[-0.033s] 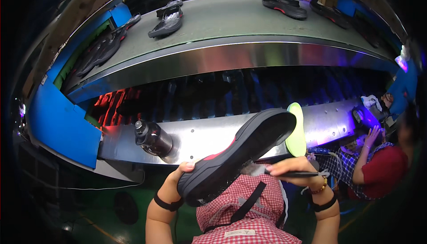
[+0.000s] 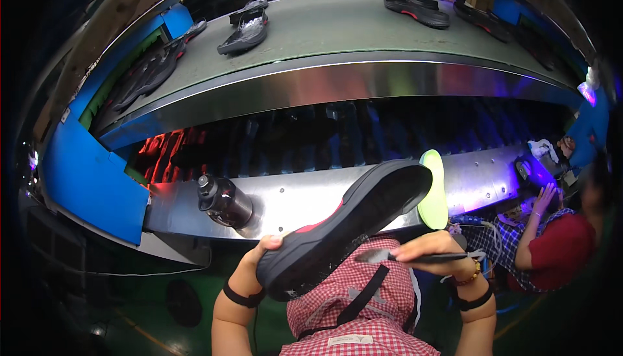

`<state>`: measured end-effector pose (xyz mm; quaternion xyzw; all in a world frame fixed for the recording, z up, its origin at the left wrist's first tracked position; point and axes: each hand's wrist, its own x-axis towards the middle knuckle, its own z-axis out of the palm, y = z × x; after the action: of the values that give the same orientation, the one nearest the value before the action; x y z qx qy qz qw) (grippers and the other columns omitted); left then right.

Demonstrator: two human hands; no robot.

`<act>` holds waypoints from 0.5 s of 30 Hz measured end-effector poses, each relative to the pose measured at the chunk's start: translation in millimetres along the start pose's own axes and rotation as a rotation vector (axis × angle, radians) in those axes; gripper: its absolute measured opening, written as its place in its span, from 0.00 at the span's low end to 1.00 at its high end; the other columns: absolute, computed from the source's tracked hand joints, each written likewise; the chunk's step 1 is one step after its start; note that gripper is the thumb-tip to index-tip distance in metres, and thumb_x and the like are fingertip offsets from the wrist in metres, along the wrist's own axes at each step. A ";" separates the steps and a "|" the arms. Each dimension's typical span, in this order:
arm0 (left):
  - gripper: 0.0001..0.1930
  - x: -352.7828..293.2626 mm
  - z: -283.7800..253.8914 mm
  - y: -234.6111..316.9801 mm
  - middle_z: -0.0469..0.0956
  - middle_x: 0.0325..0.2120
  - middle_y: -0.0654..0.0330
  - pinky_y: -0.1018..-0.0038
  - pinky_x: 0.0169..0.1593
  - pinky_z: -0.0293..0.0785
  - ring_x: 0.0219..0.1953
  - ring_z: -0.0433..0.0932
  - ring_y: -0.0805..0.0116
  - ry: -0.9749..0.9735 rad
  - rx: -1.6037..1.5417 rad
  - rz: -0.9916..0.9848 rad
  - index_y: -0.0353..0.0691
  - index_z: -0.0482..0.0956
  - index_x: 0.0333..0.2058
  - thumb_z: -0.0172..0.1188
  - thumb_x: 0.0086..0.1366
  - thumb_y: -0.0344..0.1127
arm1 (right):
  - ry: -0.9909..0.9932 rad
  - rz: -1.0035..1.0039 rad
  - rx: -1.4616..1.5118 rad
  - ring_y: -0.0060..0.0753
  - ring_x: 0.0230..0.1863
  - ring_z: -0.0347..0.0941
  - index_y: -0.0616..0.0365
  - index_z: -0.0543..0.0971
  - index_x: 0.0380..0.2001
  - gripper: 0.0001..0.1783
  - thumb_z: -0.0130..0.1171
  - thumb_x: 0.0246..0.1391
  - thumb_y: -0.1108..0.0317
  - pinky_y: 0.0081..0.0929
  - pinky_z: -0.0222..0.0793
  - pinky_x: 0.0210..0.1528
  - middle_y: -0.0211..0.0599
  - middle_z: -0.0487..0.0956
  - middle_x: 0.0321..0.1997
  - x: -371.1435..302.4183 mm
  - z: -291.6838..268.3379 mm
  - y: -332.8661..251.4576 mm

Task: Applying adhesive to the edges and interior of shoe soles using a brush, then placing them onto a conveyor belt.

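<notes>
A large black shoe sole [image 2: 354, 216] with a red accent along its side slants across the middle of the view. My left hand [image 2: 263, 258] grips its lower left end, with the thumb on the edge; the other fingers are hidden behind it. To the right of the sole, my right hand [image 2: 433, 247] is closed around the dark handle of a brush [image 2: 373, 255]. The pale bristles point left, just off the sole's lower edge, in front of my red checked apron [image 2: 350, 271]. Some whitish specks show near that edge of the sole.
A dark bottle [image 2: 224, 203] stands on the metal ledge [image 2: 292, 194], and a yellow-green insole-shaped piece [image 2: 433, 190] lies behind the sole. Beyond, a green conveyor belt [image 2: 324, 28] carries several black soles [image 2: 415, 11]. A co-worker in red [image 2: 561, 249] sits at the right.
The brush has shifted slightly down and away from the sole's edge. The sole stays almost where it was in my left hand.
</notes>
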<state>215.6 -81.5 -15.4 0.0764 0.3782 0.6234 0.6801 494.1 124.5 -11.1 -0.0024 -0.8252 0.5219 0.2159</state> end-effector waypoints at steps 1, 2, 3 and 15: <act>0.32 2.0 1.9 3.5 0.67 0.53 0.48 0.70 0.58 0.62 0.52 0.69 0.57 0.010 0.001 0.005 0.34 0.59 0.57 0.46 0.58 0.47 | -0.042 0.009 -0.041 0.39 0.41 0.77 0.61 0.80 0.34 0.12 0.63 0.42 0.78 0.26 0.72 0.44 0.43 0.80 0.39 -2.0 -1.4 -8.7; 0.32 10.4 5.1 10.6 0.67 0.53 0.49 0.69 0.59 0.60 0.53 0.68 0.58 -0.192 -0.432 -0.062 0.32 0.60 0.56 0.46 0.60 0.50 | 0.011 -0.012 -0.041 0.38 0.38 0.78 0.60 0.80 0.34 0.12 0.64 0.41 0.77 0.25 0.72 0.40 0.41 0.80 0.38 -2.2 2.6 -17.2; 0.32 16.8 9.1 12.9 0.67 0.53 0.50 0.68 0.60 0.58 0.54 0.67 0.60 -0.391 -0.861 -0.126 0.31 0.61 0.55 0.46 0.62 0.53 | 0.075 -0.054 -0.025 0.36 0.37 0.77 0.59 0.80 0.33 0.13 0.65 0.40 0.77 0.25 0.72 0.40 0.40 0.81 0.37 -2.0 4.7 -27.4; 0.50 134.0 -19.4 -90.7 0.65 0.54 0.51 0.60 0.58 0.61 0.54 0.66 0.55 -0.184 -0.279 0.124 0.39 0.59 0.58 0.21 0.53 0.77 | 0.434 0.522 0.479 0.22 0.34 0.76 0.65 0.80 0.33 0.10 0.61 0.44 0.79 0.18 0.71 0.39 0.39 0.81 0.33 10.7 70.2 58.0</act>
<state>267.0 13.7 -137.3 0.0614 0.2185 0.7010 0.6761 446.4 92.9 -82.8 -0.2714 -0.5876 0.7236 0.2398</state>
